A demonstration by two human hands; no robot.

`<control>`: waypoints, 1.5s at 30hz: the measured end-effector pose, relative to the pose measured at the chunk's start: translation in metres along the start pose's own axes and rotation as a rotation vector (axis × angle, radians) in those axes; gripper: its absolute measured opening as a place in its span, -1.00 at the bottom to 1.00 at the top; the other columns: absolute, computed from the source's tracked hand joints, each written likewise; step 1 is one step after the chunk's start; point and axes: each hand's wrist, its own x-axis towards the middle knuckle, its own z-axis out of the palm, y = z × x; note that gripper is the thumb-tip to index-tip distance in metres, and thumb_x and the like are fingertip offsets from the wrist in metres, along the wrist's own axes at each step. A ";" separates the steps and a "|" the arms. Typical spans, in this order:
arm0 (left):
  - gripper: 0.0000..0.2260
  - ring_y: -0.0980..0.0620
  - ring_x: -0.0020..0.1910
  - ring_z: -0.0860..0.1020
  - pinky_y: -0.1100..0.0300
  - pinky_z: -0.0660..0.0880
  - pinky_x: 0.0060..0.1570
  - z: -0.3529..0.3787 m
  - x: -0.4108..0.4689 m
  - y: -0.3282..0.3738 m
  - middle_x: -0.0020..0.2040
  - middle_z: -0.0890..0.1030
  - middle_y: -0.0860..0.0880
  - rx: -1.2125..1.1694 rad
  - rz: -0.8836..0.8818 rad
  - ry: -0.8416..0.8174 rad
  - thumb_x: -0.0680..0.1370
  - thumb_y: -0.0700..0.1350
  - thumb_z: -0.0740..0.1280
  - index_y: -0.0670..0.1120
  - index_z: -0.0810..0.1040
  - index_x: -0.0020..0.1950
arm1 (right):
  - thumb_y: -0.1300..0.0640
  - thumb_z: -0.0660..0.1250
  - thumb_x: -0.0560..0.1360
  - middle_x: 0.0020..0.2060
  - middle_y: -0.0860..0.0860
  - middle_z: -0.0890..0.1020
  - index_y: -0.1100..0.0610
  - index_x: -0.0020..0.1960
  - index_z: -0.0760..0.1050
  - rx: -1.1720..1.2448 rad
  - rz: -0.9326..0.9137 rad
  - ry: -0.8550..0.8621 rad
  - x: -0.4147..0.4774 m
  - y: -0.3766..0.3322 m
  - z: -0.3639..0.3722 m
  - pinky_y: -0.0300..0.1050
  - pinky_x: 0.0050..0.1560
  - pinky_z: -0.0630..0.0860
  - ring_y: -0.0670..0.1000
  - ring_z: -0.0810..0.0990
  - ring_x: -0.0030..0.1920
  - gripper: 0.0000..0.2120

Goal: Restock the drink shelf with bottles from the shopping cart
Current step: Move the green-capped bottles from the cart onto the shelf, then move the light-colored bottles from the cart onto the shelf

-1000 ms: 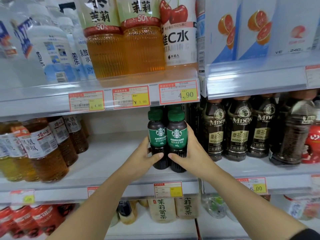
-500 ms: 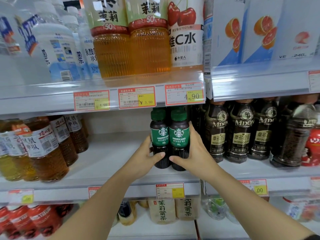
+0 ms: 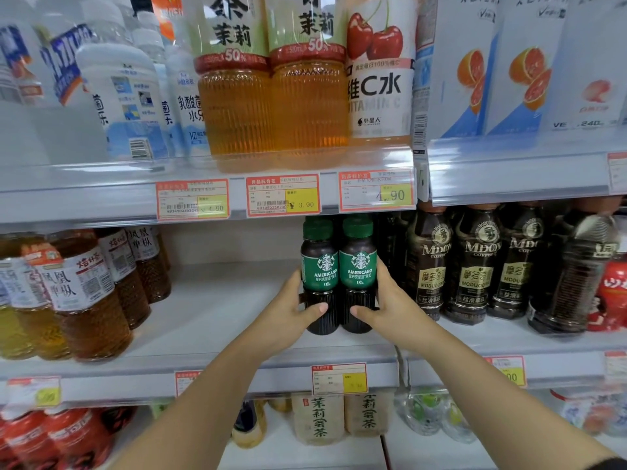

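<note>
Coffee stands as an upright, touching pair on the middle shelf (image 3: 210, 320), clasped from both sides. The left hand (image 3: 291, 310) grips the left Americano bottle (image 3: 320, 269), thumb across its dark lower front. The right hand (image 3: 383, 307) grips the right Americano bottle (image 3: 358, 266) likewise. Dark coffee bottles (image 3: 478, 266) stand just beside the right hand, and tea bottles (image 3: 84, 293) stand well apart to the left.

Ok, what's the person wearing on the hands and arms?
Nothing on the left hand or right hand: no gloves, rings or watch show. Both forearms are uncovered. A dark sleeve shows only at the right arm's upper end.
</note>
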 end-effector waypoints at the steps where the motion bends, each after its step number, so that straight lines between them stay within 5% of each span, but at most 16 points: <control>1: -0.44 0.06 0.38 0.33 0.05 0.29 0.38 -0.001 0.000 0.000 0.42 0.32 0.07 0.011 -0.005 -0.006 0.57 -0.15 0.28 0.10 0.10 0.48 | 0.26 0.36 0.46 0.43 -0.11 0.25 -0.10 0.50 -0.15 -0.003 0.012 -0.013 -0.001 -0.001 0.000 -0.16 0.43 0.17 -0.13 0.22 0.42 -0.13; 3: -0.42 0.08 0.40 0.29 0.04 0.25 0.40 -0.002 -0.001 0.002 0.42 0.31 0.07 0.039 -0.017 -0.025 0.56 -0.14 0.29 0.11 0.09 0.48 | 0.25 0.37 0.46 0.45 -0.09 0.22 -0.03 0.52 -0.17 -0.027 0.024 0.029 -0.004 -0.004 0.004 -0.17 0.43 0.15 -0.12 0.19 0.44 -0.12; 6: -0.38 0.14 0.42 0.22 0.19 0.20 0.36 -0.002 -0.009 0.008 0.44 0.27 0.08 0.106 0.035 -0.024 0.56 -0.14 0.30 0.11 0.04 0.50 | 0.22 0.39 0.44 0.44 0.03 0.24 0.11 0.51 0.00 -0.188 -0.064 0.333 -0.023 -0.010 0.019 -0.07 0.46 0.15 -0.04 0.17 0.46 -0.20; 10: -0.42 0.14 0.42 0.23 0.18 0.26 0.34 -0.004 -0.048 0.001 0.44 0.25 0.05 0.324 0.154 0.258 0.57 -0.11 0.26 0.15 0.05 0.50 | 0.16 0.26 0.49 0.26 0.01 0.43 0.11 0.33 0.36 -0.285 -0.342 0.454 -0.058 -0.027 0.055 -0.26 0.34 0.27 -0.10 0.35 0.30 -0.59; 15: -0.66 0.33 0.12 0.44 0.48 0.32 0.11 -0.025 -0.138 -0.049 0.11 0.46 0.19 0.346 0.295 0.509 0.55 -0.14 0.14 0.10 0.38 0.30 | 0.20 0.24 0.47 -0.03 0.00 0.58 0.14 0.05 0.54 -0.260 -0.466 0.191 -0.070 -0.034 0.128 -0.28 0.07 0.44 -0.07 0.52 0.01 -0.81; 19: -0.75 0.31 -0.03 0.44 0.52 0.35 -0.07 -0.041 -0.220 -0.112 0.02 0.50 0.11 0.377 0.068 0.629 0.56 -0.09 0.12 0.06 0.45 0.18 | 0.11 0.18 0.50 -0.08 0.03 0.62 0.15 0.03 0.57 -0.215 -0.378 -0.101 -0.081 -0.022 0.211 -0.18 -0.03 0.50 -0.03 0.56 -0.07 -0.77; 24: -0.78 0.18 -0.07 0.51 0.62 0.29 -0.05 -0.055 -0.341 -0.197 -0.07 0.57 0.08 0.355 -0.346 0.755 0.51 -0.26 0.22 -0.16 0.58 0.09 | 0.11 0.21 0.46 -0.04 0.03 0.63 0.12 0.07 0.58 -0.261 -0.246 -0.488 -0.107 0.003 0.337 -0.17 0.00 0.49 0.05 0.58 -0.03 -0.75; 28: -0.78 0.22 -0.15 0.52 0.41 0.40 -0.14 -0.064 -0.434 -0.263 -0.07 0.58 0.15 0.323 -0.697 0.772 0.53 -0.28 0.28 -0.03 0.58 0.09 | 0.19 0.28 0.49 0.04 0.02 0.59 0.10 0.13 0.53 -0.323 -0.196 -0.730 -0.132 0.022 0.434 -0.20 -0.01 0.41 0.05 0.55 0.05 -0.78; 31: -0.76 0.04 -0.03 0.56 0.14 0.46 -0.06 -0.070 -0.488 -0.309 0.00 0.63 0.04 0.306 -0.930 0.766 0.52 -0.26 0.28 -0.02 0.58 0.11 | 0.19 0.27 0.51 0.11 0.03 0.56 0.14 0.19 0.50 -0.345 -0.175 -0.863 -0.146 0.033 0.500 -0.01 0.06 0.50 0.06 0.53 0.12 -0.74; 34: -0.77 -0.02 0.07 0.53 0.11 0.45 0.01 -0.075 -0.528 -0.351 0.08 0.59 0.00 0.231 -1.091 0.730 0.53 -0.24 0.25 -0.04 0.56 0.14 | 0.16 0.25 0.51 0.14 0.02 0.55 0.11 0.20 0.47 -0.410 -0.124 -0.975 -0.160 0.049 0.566 -0.03 0.05 0.48 0.07 0.51 0.14 -0.73; 40: -0.73 -0.01 0.21 0.45 0.22 0.35 0.13 -0.084 -0.575 -0.434 0.24 0.50 0.01 0.237 -1.216 0.575 0.56 -0.18 0.24 0.02 0.49 0.24 | 0.15 0.25 0.50 0.24 0.02 0.46 0.03 0.29 0.40 -0.502 -0.046 -1.162 -0.183 0.089 0.683 -0.01 0.07 0.50 0.09 0.48 0.18 -0.65; 45: -0.75 -0.02 0.02 0.56 0.21 0.41 0.02 -0.086 -0.592 -0.476 0.21 0.51 0.03 0.274 -1.200 0.578 0.54 -0.19 0.27 0.00 0.52 0.20 | 0.13 0.29 0.51 0.38 0.01 0.27 0.00 0.42 0.22 -0.500 -0.028 -1.206 -0.196 0.119 0.753 0.03 0.14 0.46 0.12 0.43 0.26 -0.48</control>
